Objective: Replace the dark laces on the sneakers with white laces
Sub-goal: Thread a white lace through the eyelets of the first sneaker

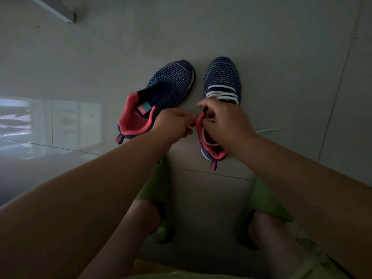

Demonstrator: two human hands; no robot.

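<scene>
Two dark blue knit sneakers with coral linings stand side by side on the floor. The left sneaker [161, 93] has no lace and its tongue lies open. The right sneaker [222, 77] carries a white lace [221, 93] across its lower eyelets. My right hand [223, 121] covers the upper part of that shoe, fingers curled at the lace and tongue. My left hand [175, 122] pinches the lace beside the coral collar. One loose lace end [269, 130] trails over the floor to the right; another loops inside the shoe opening.
Grey tiled floor [261, 37] all around. My feet in green slippers [159, 184] are just below the shoes. A white furniture edge [60, 11] shows at the top left. Window light reflects on the tiles at the left.
</scene>
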